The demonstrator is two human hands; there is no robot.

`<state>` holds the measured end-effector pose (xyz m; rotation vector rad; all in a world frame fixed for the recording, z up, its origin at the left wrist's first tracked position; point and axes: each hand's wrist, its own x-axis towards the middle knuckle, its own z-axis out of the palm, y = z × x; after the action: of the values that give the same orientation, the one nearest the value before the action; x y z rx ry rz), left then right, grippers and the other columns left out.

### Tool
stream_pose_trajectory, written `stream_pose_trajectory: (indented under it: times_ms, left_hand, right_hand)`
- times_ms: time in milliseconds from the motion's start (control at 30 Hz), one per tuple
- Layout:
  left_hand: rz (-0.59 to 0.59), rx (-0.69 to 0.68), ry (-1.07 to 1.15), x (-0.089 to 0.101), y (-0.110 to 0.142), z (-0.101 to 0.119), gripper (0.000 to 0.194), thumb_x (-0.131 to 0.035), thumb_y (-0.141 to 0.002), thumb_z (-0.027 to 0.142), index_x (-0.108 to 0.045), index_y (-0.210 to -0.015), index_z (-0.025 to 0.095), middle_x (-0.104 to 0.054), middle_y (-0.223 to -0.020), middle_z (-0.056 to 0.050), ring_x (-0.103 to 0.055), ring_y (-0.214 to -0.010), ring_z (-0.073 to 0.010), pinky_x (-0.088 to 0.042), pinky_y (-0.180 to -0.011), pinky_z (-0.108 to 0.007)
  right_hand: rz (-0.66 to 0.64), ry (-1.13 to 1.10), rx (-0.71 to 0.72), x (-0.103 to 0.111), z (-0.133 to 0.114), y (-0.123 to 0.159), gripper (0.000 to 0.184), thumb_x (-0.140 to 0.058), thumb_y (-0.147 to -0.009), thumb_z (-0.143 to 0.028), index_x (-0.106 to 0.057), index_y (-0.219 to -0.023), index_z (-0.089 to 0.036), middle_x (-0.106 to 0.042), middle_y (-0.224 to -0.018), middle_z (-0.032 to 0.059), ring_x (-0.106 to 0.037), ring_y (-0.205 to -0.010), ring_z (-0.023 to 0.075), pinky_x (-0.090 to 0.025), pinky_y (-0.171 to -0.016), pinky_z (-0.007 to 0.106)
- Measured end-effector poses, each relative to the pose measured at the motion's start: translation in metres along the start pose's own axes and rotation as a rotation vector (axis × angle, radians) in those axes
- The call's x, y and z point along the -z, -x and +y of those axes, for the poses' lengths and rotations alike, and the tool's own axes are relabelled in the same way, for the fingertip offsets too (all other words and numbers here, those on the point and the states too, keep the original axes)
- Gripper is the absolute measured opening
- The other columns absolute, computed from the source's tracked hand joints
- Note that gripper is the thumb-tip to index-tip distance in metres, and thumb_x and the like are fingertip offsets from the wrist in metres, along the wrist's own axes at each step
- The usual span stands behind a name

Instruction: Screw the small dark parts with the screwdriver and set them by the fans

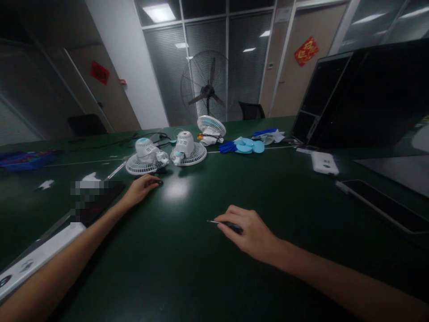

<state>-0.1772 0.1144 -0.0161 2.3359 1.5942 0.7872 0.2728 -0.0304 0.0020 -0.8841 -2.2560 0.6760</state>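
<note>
The right hand (250, 230) is clamped on a slim dark tool (233, 226), tip toward nine o'clock. At its ten o'clock, the left hand (142, 188) touches a small black piece (161, 182), grip unclear. Seemingly a holding step; next needs steady aim.

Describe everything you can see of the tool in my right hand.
The tool is slim: a thin, shiny shaft, metal by its look, extends from a dark handle. It lies nearly level, tip toward the picture's left. The right hand pinches it between thumb and fingers, over the green table. Whether the tip touches the table cannot be told.
</note>
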Motion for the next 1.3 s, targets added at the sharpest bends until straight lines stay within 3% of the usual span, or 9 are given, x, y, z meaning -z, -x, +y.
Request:
stream_pose_trajectory:
  times_ms: [200,400,533,700,867,1100,1300]
  left_hand:
    - [-0.073,0.137,0.047,0.013,0.0,-0.022,0.058,-0.072,-0.082,0.061,-0.071,-0.124,0.021,-0.074,-0.119,-0.012,-0.069,-0.098,-0.0292,-0.056,-0.087,-0.041]
    - [-0.11,0.179,-0.044,0.031,0.004,-0.039,0.046,-0.069,-0.082,0.062,-0.078,-0.102,0.022,-0.077,-0.107,-0.01,-0.071,-0.096,-0.03,-0.055,-0.087,-0.04]
    - [-0.014,0.15,-0.045,0.031,0.008,-0.022,0.05,-0.069,-0.083,0.068,-0.079,-0.101,0.023,-0.078,-0.108,-0.009,-0.071,-0.096,-0.0301,-0.055,-0.086,-0.038]
    - [0.125,0.179,0.055,0.013,0.005,0.01,0.063,-0.063,-0.084,0.078,-0.075,-0.109,0.02,-0.078,-0.116,-0.011,-0.073,-0.098,-0.0299,-0.056,-0.089,-0.038]
    - [0.108,0.154,0.049,0.0,0.001,0.021,0.064,-0.06,-0.086,0.079,-0.078,-0.106,0.02,-0.079,-0.11,-0.01,-0.073,-0.098,-0.0294,-0.055,-0.089,-0.038]
    - [0.102,0.164,0.114,0.002,0.003,0.019,0.06,-0.068,-0.085,0.072,-0.078,-0.109,0.019,-0.079,-0.112,-0.01,-0.073,-0.096,-0.0277,-0.056,-0.084,-0.035]
    - [0.043,0.186,0.112,0.003,0.005,0.024,0.058,-0.071,-0.084,0.07,-0.077,-0.114,0.02,-0.077,-0.119,-0.011,-0.072,-0.104,-0.0296,-0.056,-0.09,-0.04]
  right_hand:
    - [-0.004,0.009,-0.008,0.0,0.001,0.0,0.022,-0.061,-0.107,-0.026,-0.074,-0.124,-0.024,-0.07,-0.11,0.0024,-0.068,-0.087,0.0137,-0.055,-0.071,0.025]
    - [-0.013,-0.001,-0.005,0.001,-0.001,0.001,0.022,-0.061,-0.107,-0.026,-0.074,-0.125,-0.023,-0.07,-0.11,0.0029,-0.068,-0.087,0.0134,-0.055,-0.073,0.026]
    - [-0.011,-0.001,-0.01,0.001,-0.001,0.0,0.022,-0.061,-0.107,-0.026,-0.074,-0.125,-0.023,-0.07,-0.11,0.003,-0.067,-0.086,0.0135,-0.055,-0.071,0.025]
    - [-0.019,0.021,-0.022,0.002,-0.002,0.0,0.023,-0.06,-0.107,-0.026,-0.074,-0.125,-0.023,-0.071,-0.109,0.0039,-0.068,-0.086,0.0141,-0.056,-0.071,0.026]
    - [-0.014,0.011,-0.02,0.002,-0.003,0.0,0.022,-0.061,-0.107,-0.025,-0.074,-0.125,-0.023,-0.07,-0.109,0.0036,-0.067,-0.086,0.0139,-0.055,-0.071,0.025]
    - [-0.017,0.014,-0.014,0.0,0.001,0.0,0.022,-0.062,-0.107,-0.026,-0.073,-0.125,-0.024,-0.07,-0.109,0.0028,-0.067,-0.086,0.0136,-0.054,-0.071,0.025]
    - [-0.022,0.008,-0.018,0.001,-0.001,0.0,0.023,-0.061,-0.107,-0.026,-0.074,-0.125,-0.023,-0.07,-0.109,0.0036,-0.067,-0.085,0.0138,-0.054,-0.07,0.025]
